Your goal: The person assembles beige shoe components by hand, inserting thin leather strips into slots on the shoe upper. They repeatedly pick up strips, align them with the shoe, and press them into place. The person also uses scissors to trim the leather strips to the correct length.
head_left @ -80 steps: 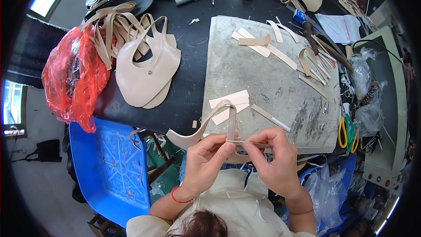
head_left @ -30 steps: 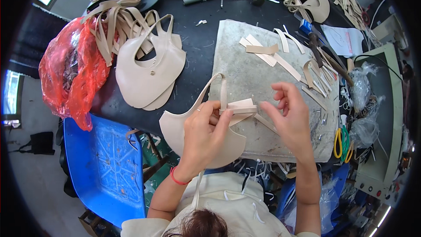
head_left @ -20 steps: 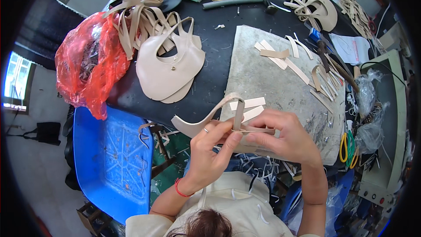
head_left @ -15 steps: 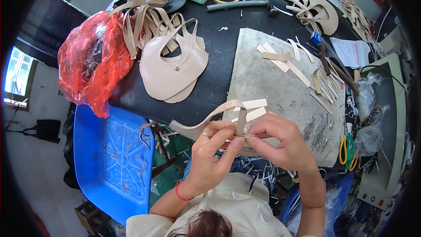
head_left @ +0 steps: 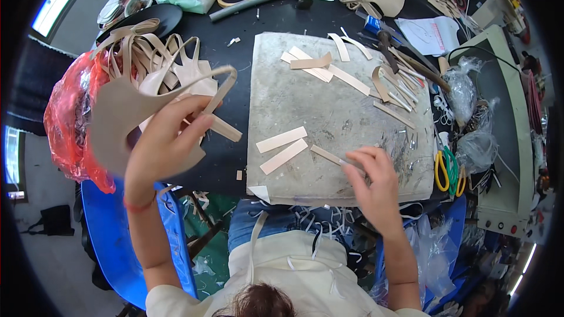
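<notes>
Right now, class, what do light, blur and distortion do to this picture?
Head view: the upper-left window glares white; the beige piece in the left grip looks blurred; the pale cabinet at right bows along its edges, and the picture's corners fall to black.

Cream top [head_left: 276, 267], apparently blue jeans [head_left: 279, 223]

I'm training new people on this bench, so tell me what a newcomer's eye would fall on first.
Probably the crumpled red plastic bag at the left side of the black table, with the bright blue plastic tub below it. Next, perhaps, the curved beige piece in the left hand, partly covering that bag from view, and the right hand at a narrow strip on the grey board.
</notes>
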The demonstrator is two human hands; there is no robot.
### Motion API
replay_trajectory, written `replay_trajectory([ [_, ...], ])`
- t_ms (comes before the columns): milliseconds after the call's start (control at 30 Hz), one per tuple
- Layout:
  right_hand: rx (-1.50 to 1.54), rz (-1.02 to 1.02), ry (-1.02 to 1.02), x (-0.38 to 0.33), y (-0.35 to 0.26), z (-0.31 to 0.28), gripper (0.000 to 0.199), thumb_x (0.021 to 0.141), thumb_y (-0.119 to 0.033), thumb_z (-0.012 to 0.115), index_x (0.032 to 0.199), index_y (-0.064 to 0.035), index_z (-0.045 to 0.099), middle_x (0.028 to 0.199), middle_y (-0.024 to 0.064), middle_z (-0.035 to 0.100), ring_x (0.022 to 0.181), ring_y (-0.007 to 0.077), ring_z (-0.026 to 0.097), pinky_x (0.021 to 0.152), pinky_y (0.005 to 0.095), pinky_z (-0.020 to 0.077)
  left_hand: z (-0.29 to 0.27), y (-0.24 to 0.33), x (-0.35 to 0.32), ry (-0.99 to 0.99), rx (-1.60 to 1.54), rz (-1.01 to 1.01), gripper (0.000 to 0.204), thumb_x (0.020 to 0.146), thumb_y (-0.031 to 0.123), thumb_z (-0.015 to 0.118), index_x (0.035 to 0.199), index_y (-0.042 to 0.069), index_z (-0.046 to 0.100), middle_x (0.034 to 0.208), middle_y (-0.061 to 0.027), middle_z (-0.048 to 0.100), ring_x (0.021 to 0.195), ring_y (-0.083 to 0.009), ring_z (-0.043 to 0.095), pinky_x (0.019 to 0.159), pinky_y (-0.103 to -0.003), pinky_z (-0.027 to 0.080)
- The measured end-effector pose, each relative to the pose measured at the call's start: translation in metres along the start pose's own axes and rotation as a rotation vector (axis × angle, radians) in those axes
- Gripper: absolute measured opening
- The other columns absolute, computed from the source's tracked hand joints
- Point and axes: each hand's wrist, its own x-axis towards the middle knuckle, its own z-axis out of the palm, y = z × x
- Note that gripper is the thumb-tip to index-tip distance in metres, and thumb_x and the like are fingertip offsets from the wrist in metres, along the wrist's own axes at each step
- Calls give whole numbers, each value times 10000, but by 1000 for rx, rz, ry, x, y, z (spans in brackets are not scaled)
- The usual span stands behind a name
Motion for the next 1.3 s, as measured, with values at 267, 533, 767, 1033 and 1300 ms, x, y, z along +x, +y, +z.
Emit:
replay_trajectory([
  [267,41,-12,138,-13,9,26,175,779,7,658,942,-8,599,966,112,595,861,267,569,757,349,452,69,-15,-15,702,353,238,286,803,6,611,1089,14,610,953,-172,627,901,-359,594,794,-408,466],
  [533,504,16,-72,-10,-41,16,122,846,3,617,964,-7,588,842,109,619,670,198,630,619,277,508,155,25,-63,51,-895,-47,200,838,45,636,1010,-53,610,911,-124,647,800,-153,656,675,-266,534],
  [767,54,-442,-31,-3,-43,5,272,722,31,671,984,9,604,878,87,603,774,255,578,674,343,456,155,32,-63,213,-749,76,92,795,0,621,880,-32,621,795,-87,618,671,-138,643,618,-245,520],
  [1033,194,-508,-162,0,-33,8,266,648,55,688,894,16,596,810,101,576,701,246,563,587,327,460,147,34,-69,223,-466,188,80,723,-42,607,800,-24,599,711,-88,576,581,-144,613,532,-255,485],
  [1300,399,-233,101,-20,-29,32,155,721,26,669,853,-8,597,759,85,586,600,199,538,521,302,449,169,35,-74,193,-793,-59,58,805,-18,606,849,-47,630,788,-92,615,680,-123,622,605,-242,517],
])
